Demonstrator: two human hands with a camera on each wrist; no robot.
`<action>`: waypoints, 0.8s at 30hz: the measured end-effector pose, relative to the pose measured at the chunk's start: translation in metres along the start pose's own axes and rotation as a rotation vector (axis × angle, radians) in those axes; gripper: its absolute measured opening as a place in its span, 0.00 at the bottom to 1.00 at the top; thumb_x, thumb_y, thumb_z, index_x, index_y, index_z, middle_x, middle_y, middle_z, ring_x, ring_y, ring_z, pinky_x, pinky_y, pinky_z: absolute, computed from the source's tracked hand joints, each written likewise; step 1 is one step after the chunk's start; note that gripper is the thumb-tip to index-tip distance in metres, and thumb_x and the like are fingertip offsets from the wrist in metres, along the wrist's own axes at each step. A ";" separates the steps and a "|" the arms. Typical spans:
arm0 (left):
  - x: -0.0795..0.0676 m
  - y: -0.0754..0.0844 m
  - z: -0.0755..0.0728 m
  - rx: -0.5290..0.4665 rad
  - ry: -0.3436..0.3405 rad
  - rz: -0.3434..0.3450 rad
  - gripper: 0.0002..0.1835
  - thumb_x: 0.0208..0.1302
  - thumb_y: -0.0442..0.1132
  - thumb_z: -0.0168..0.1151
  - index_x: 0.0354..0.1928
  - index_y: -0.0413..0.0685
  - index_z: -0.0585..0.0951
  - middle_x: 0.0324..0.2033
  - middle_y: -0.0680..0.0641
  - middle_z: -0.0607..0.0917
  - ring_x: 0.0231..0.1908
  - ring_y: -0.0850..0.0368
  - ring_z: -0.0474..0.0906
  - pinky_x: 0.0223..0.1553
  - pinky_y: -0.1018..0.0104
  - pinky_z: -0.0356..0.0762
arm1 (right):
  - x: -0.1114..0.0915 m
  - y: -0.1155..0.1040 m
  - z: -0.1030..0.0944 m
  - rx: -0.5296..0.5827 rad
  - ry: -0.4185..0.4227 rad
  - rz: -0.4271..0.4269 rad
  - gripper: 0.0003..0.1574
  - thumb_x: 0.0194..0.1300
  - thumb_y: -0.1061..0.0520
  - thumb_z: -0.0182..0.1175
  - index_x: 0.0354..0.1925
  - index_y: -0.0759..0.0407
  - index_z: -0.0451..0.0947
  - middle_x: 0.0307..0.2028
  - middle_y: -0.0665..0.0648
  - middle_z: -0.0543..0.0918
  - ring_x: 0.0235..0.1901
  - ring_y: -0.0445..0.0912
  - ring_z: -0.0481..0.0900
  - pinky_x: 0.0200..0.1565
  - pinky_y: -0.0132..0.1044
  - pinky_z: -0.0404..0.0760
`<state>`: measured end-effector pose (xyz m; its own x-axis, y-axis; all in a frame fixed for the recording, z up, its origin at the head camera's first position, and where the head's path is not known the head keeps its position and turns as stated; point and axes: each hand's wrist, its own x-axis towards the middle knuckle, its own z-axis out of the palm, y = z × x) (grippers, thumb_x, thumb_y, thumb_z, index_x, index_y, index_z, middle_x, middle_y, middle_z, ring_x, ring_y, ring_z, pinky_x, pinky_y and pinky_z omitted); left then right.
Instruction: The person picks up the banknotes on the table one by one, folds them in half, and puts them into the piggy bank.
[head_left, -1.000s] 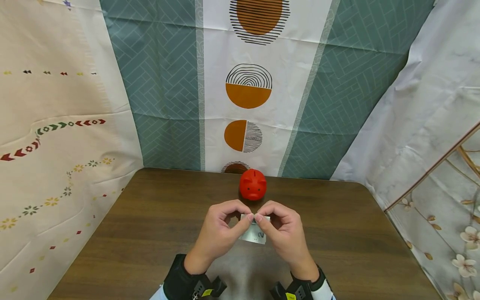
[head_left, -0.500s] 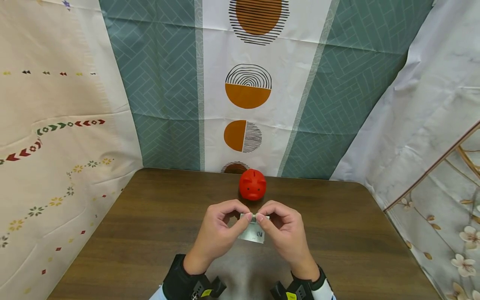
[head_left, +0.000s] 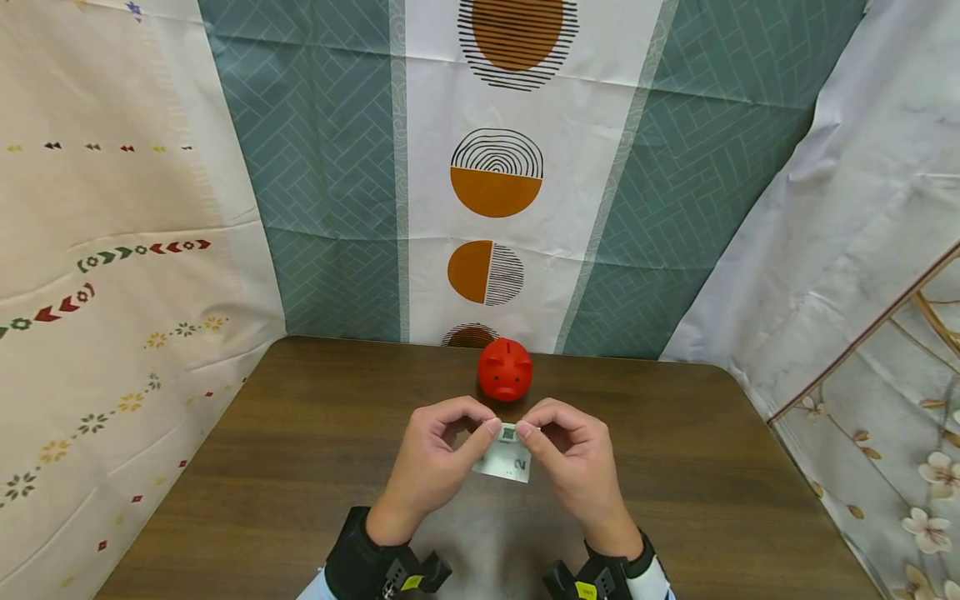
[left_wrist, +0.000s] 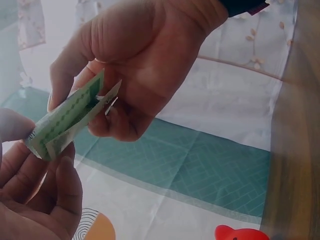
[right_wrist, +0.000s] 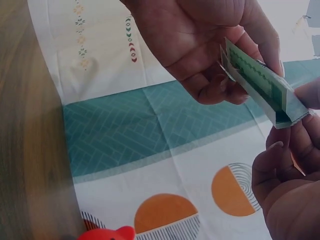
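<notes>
Both hands hold a small folded green banknote (head_left: 502, 463) up over the table, in the middle of the head view. My left hand (head_left: 429, 467) pinches its left end between thumb and fingers. At the other end, the thumb and fingers of my right hand (head_left: 576, 468) do the same. A printed "2" shows on the lower flap. In the left wrist view the banknote (left_wrist: 67, 117) is doubled over, with a gap between its layers. The right wrist view shows the same fold, with the banknote's (right_wrist: 260, 82) edges standing apart. Fingertips hide both ends.
A red piggy bank (head_left: 506, 371), slot on top, stands just beyond the hands near the back edge of the brown wooden table (head_left: 337, 417). Behind it hangs a teal and white patterned cloth (head_left: 330, 183). Pale printed cloths hang on either side.
The hands have drawn slightly apart, baring more of the banknote's upper edge and a dark green patch between the thumbs. The piggy bank has stayed put.
</notes>
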<state>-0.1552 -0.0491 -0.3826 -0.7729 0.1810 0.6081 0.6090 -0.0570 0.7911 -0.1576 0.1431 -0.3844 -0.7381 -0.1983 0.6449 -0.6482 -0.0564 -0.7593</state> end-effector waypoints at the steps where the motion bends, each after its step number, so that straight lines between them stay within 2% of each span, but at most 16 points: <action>1: 0.000 0.000 0.000 -0.001 0.000 -0.004 0.04 0.68 0.29 0.64 0.37 0.43 0.86 0.32 0.43 0.87 0.33 0.57 0.82 0.35 0.64 0.85 | 0.000 0.000 0.000 -0.001 0.004 0.001 0.11 0.65 0.75 0.59 0.37 0.63 0.82 0.31 0.56 0.83 0.31 0.45 0.78 0.30 0.34 0.80; 9: 0.000 0.000 -0.003 -0.029 0.025 -0.002 0.06 0.68 0.27 0.62 0.37 0.42 0.85 0.31 0.41 0.85 0.31 0.58 0.81 0.30 0.65 0.84 | 0.001 0.001 -0.002 0.024 0.018 -0.007 0.10 0.65 0.76 0.59 0.37 0.66 0.81 0.32 0.55 0.83 0.32 0.46 0.79 0.33 0.33 0.82; 14: 0.001 0.001 -0.003 -0.050 0.018 -0.023 0.05 0.68 0.27 0.63 0.37 0.42 0.85 0.31 0.41 0.85 0.30 0.58 0.80 0.29 0.66 0.83 | 0.001 -0.001 -0.002 -0.008 0.046 0.024 0.09 0.66 0.75 0.60 0.36 0.65 0.82 0.31 0.56 0.84 0.32 0.46 0.79 0.34 0.33 0.83; 17: 0.001 0.001 -0.002 -0.037 0.040 -0.046 0.04 0.68 0.28 0.63 0.38 0.42 0.85 0.32 0.40 0.85 0.29 0.57 0.80 0.29 0.66 0.83 | 0.001 -0.003 -0.001 -0.066 0.118 0.069 0.06 0.66 0.72 0.62 0.37 0.64 0.83 0.31 0.54 0.84 0.32 0.46 0.79 0.33 0.33 0.82; 19: 0.001 0.001 -0.001 -0.023 0.067 -0.072 0.03 0.69 0.30 0.64 0.40 0.41 0.86 0.34 0.40 0.86 0.30 0.57 0.81 0.31 0.67 0.84 | 0.001 -0.004 0.001 -0.124 0.194 0.083 0.05 0.64 0.70 0.66 0.37 0.63 0.83 0.30 0.52 0.83 0.30 0.44 0.77 0.31 0.32 0.80; 22: 0.000 0.001 0.002 0.021 0.130 -0.104 0.03 0.69 0.32 0.65 0.41 0.42 0.86 0.35 0.41 0.87 0.30 0.57 0.82 0.34 0.66 0.86 | 0.000 -0.003 0.004 -0.225 0.298 0.051 0.07 0.60 0.69 0.71 0.35 0.60 0.85 0.27 0.51 0.81 0.26 0.42 0.74 0.24 0.31 0.74; 24: 0.000 0.000 0.003 0.039 0.166 -0.111 0.03 0.69 0.33 0.66 0.41 0.42 0.86 0.36 0.42 0.88 0.30 0.57 0.84 0.36 0.65 0.87 | -0.001 -0.002 0.006 -0.282 0.321 0.017 0.08 0.58 0.68 0.73 0.34 0.58 0.86 0.24 0.52 0.80 0.23 0.41 0.72 0.21 0.32 0.71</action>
<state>-0.1544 -0.0460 -0.3828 -0.8526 0.0196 0.5222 0.5221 -0.0072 0.8528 -0.1546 0.1371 -0.3836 -0.7406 0.1207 0.6610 -0.6286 0.2227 -0.7451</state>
